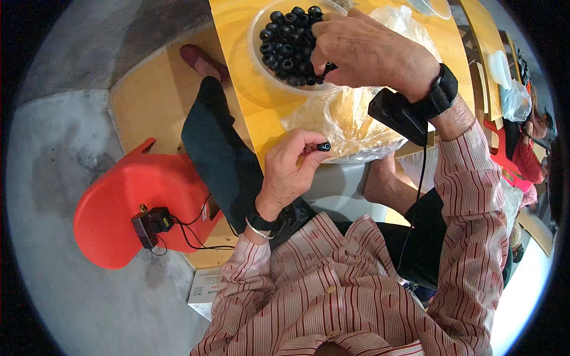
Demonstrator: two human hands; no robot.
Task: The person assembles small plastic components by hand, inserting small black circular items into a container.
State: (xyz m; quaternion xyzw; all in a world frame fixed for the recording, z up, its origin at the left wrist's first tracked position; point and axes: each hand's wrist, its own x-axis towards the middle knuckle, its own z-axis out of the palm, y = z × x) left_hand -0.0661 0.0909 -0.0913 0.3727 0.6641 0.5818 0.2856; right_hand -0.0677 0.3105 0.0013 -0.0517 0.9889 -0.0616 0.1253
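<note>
A round clear plastic bowl (256, 59) stands on the yellow table, filled with small black barrel-shaped parts (287, 48) that have a hole through them. My right hand (369, 52) reaches over the bowl's right side, its fingers curled down among the parts. Something black shows by the thumb, but the fingertips are partly hidden. Nearer to me, my left hand (291, 169) pinches a small black cylindrical part (323, 146) between thumb and fingers, its hollow end facing right. A crumpled clear plastic bag (341, 127) lies between both hands, over the table's near edge.
The yellow table (267, 113) ends just in front of me. A red chair (133, 207) with black cabled devices (151, 225) is at left, a white box (206, 285) below it. My right wrist bears a black device (396, 114) with a hanging cable. Other people sit at far right.
</note>
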